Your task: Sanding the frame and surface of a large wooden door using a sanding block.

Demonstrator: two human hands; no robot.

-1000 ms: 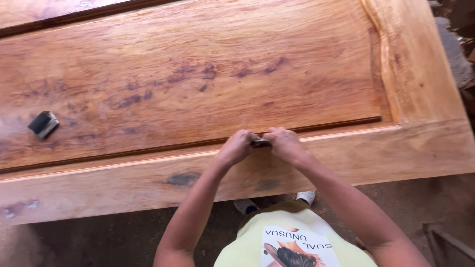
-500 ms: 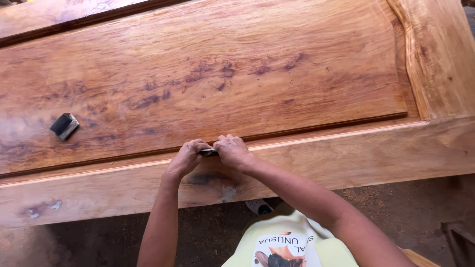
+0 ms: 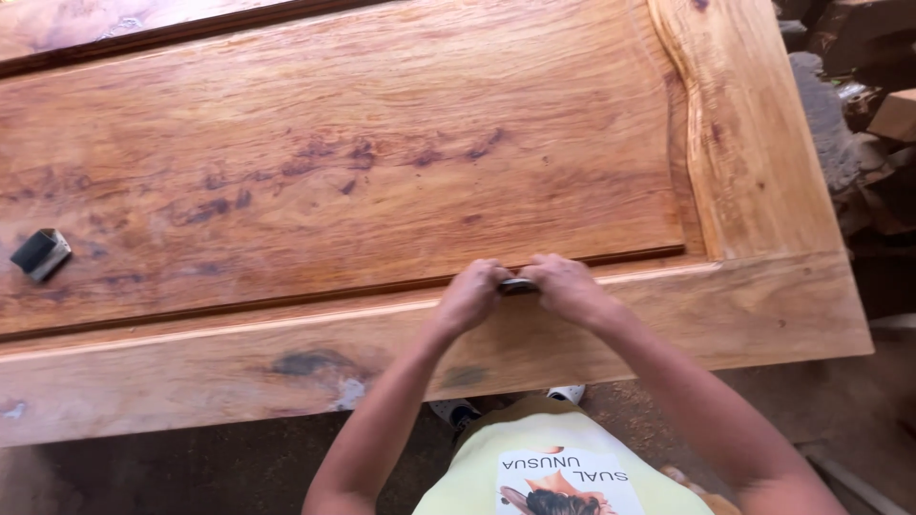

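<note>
Both hands pinching one small dark tool btwn them. Left hand w/ fingers curled, grip closed on the tool's left end; right hand same, grip clamped on its right end. Knuckles nearly touching. Tool mostly hidden under fingers, only a thin dark sliver showing, can't tell what kind.

Tool is sitting right on the dark groove where the raised centre panel is meeting the lower rail of a big wooden door lying flat, approx mid-right along that groove. Both forearms are reaching up from the bottom edge of the view, over the rail.

Panel is showing reddish-orange grain w/ dark purple streaks across the middle. Rail is carrying a grey-dark knot patch left of the left arm.

Far left on the panel, well apart from the hands: a small dark block lying tilted.

Below the door edge: yellow shirt, light shoes on a dirt floor. Rubble and wood scraps at the right, beside the door.
</note>
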